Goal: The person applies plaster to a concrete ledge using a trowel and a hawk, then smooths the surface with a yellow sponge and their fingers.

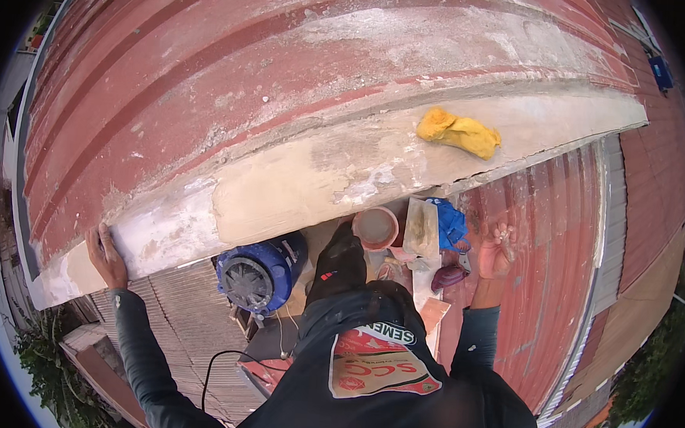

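Observation:
My left hand [108, 257] lies open on the left end of a plastered ledge [297, 200], its fingers stretched over the pale surface. On the right, my right hand [497, 251] is raised above the lower red roof, away from the ledge. Its fingers are curled together and look whitish; what they hold, if anything, is too small to make out. A crumpled yellow cloth or sponge [459, 132] rests on the ledge, up and left of my right hand. Smooth beige coating covers much of the ledge, with whiter patches near my left hand.
Below the ledge stand a blue drum [262, 272], a round tub of greyish liquid [375, 227] and a pale rectangular container [421, 227]. Beside them lie blue crumpled plastic [448, 224] and a purple object [450, 277]. A black cable [214, 366] loops near the drum. Red ribbed roofing [210, 83] rises beyond.

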A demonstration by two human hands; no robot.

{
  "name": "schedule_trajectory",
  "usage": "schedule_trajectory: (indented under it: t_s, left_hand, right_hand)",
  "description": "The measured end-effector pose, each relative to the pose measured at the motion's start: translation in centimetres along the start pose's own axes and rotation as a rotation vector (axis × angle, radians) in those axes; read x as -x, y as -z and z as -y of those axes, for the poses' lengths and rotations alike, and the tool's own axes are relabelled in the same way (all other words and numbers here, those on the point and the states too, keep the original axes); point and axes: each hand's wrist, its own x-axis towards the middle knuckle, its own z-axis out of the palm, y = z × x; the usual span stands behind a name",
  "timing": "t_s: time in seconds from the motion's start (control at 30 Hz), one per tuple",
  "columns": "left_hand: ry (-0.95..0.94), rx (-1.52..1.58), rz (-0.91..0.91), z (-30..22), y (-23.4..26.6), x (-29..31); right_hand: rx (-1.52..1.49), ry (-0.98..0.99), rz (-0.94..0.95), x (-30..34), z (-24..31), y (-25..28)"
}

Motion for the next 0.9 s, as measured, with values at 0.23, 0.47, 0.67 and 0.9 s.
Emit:
schedule_trajectory:
  t_s: [0.23, 0.47, 0.67, 0.9]
  left_hand:
    - [0.099, 0.029, 0.029, 0.2, 0.0, 0.7]
    - [0.198, 0.038, 0.054, -0.6, 0.2, 0.9]
    - [0.157, -0.003, 0.047, 1.1, 0.1, 1.0]
    - [0.164, -0.054, 0.061, 0.9, 0.1, 0.9]
  right_hand:
    - [0.141, -0.227, 0.343, -5.9, 2.5, -17.7]
    - [0.336, -0.788, 0.730, -16.4, -8.9, -28.6]
    - [0.727, -1.148, 0.924, -20.9, -18.7, -32.2]
    - [1.182, -1.214, 1.333, -21.0, -26.4, -31.8]
